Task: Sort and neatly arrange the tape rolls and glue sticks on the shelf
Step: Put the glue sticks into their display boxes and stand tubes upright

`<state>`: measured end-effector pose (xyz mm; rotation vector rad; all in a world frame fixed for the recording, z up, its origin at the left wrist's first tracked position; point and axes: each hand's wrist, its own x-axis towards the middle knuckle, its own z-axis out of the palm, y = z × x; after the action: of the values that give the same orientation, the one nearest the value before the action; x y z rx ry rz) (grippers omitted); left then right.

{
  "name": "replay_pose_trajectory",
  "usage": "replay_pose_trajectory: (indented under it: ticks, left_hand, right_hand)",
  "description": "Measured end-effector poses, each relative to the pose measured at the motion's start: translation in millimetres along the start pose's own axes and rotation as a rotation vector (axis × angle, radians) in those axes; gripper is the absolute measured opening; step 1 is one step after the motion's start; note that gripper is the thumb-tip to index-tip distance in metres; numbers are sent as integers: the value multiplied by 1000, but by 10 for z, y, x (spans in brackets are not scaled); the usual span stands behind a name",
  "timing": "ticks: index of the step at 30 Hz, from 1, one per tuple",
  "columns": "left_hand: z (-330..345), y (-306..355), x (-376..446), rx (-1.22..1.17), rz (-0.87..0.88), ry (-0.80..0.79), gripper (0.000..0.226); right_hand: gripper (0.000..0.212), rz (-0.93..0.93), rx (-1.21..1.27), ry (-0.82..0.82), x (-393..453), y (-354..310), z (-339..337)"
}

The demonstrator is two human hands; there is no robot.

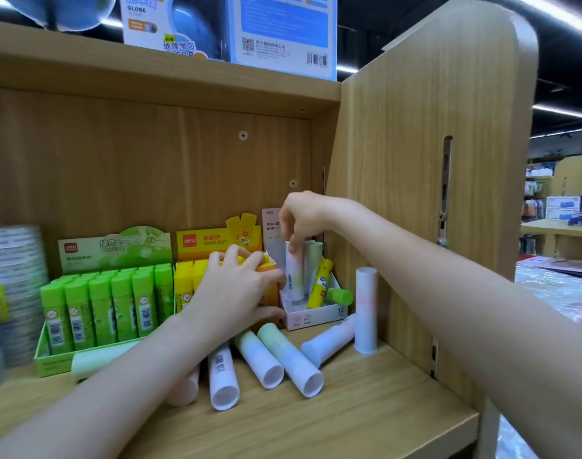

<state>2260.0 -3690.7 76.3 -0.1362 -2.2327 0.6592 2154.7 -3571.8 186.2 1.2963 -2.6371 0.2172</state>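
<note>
Overhead, right hand (299,220) pinching upright pastel glue stick (294,276), wrist bent down

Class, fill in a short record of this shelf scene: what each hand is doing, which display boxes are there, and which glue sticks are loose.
Right hand: pinches an upright pastel glue stick in the white box
Left hand: rests on the yellow box
Green box: full, sticks upright
Loose pastel sticks: several lying on the shelf
Standing stick: upright, outside the white box
</note>
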Motion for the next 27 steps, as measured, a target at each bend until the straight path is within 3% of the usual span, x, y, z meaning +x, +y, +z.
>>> replay_pose_trajectory:
  ticks: [27]
  left_hand:
    - [-63,37,-21,-58,-45,-24,42]
  right_hand:
    - [16,22,-9,14,-84,49,100]
